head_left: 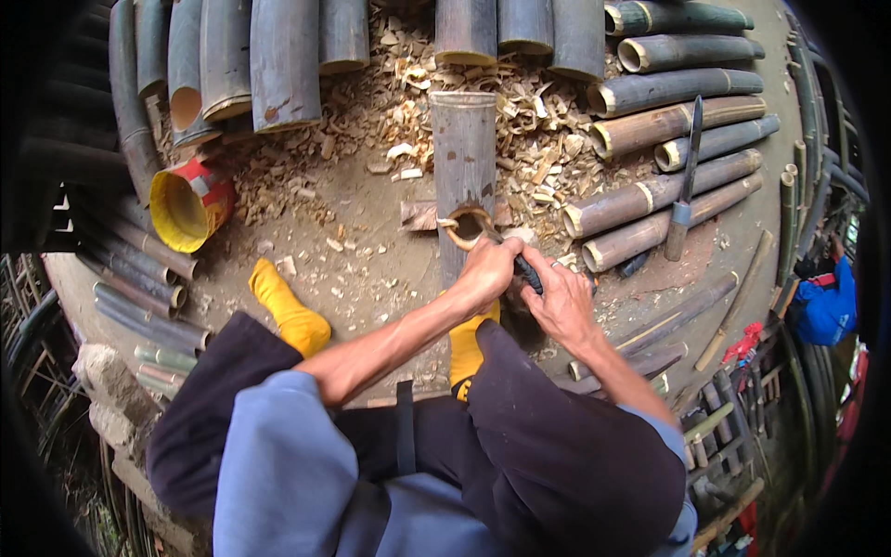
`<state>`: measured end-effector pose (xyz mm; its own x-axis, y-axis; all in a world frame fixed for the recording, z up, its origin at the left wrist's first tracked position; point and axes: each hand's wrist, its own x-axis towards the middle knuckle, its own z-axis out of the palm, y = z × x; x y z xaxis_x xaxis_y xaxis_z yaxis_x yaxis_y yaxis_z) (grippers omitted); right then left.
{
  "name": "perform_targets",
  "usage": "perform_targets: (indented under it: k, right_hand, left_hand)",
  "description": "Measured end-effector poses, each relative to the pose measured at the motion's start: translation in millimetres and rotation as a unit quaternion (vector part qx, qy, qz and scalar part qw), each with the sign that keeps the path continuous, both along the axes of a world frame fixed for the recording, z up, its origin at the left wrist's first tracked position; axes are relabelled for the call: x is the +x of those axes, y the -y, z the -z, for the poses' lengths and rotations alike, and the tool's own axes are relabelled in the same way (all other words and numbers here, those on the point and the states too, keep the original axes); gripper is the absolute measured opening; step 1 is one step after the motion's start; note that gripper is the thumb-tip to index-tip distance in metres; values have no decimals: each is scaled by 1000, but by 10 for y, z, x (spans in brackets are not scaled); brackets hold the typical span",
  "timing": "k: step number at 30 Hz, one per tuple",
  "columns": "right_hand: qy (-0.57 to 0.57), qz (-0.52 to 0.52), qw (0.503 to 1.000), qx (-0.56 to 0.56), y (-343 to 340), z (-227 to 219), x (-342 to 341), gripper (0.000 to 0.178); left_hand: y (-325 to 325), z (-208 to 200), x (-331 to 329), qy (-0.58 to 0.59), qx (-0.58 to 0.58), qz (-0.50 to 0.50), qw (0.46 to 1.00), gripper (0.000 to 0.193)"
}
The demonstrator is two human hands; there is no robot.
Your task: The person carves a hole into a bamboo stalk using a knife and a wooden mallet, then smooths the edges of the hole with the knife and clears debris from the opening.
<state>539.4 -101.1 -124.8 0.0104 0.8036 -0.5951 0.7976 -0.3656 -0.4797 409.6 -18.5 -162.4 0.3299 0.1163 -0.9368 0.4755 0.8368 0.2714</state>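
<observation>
Head view looks straight down on a person crouched over a dark bamboo section lying on packed earth, and everything else is best placed from that piece. Its long axis runs directly away from the person, near end toward the knees, far cut end pointing up the picture into a heap of pale wood chips. At the near end a curl of shaving lifts off the surface, touching the bamboo just beyond the knuckles.

Both hands meet at that near end. The left hand is curled tight, fingers closed round something at the bamboo's edge — what exactly it grips is hidden under the fist. The right hand sits just beside it, to the bamboo's right, fingers wrapped shut on a dark tool handle; the working end is covered by the left hand, so its shape cannot be told. The left hand is the nearer of the two to the shaving, which lies just ahead of its fingers, along the bamboo's axis.

A foot in a yellow sock rests left of the bamboo, another under its near end. Farther left lies a yellow and red bucket on its side. To the right, stacked bamboo poles point crosswise toward the section, and a long knife lies across them — well apart from either hand.
</observation>
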Motion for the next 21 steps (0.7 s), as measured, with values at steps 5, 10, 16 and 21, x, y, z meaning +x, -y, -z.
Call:
perform_targets:
  k: [5,10,16,21]
  right_hand:
    - [104,-319,942,-11,-675,-162,300,55]
    - [175,-631,748,104,-1445,-104,70,19]
    - [95,-593,790,126,-1303,-86,380,20]
    - [27,-362,929,-69,-679,73,363,25]
  left_hand:
    - [134,50,105,191,-85,-388,898,32]
    - [244,129,126,357,-187,-638,656,37]
    - [459,46,374,356,-213,-675,610,38]
    - [343,-113,165,58,-227,-476,848,30]
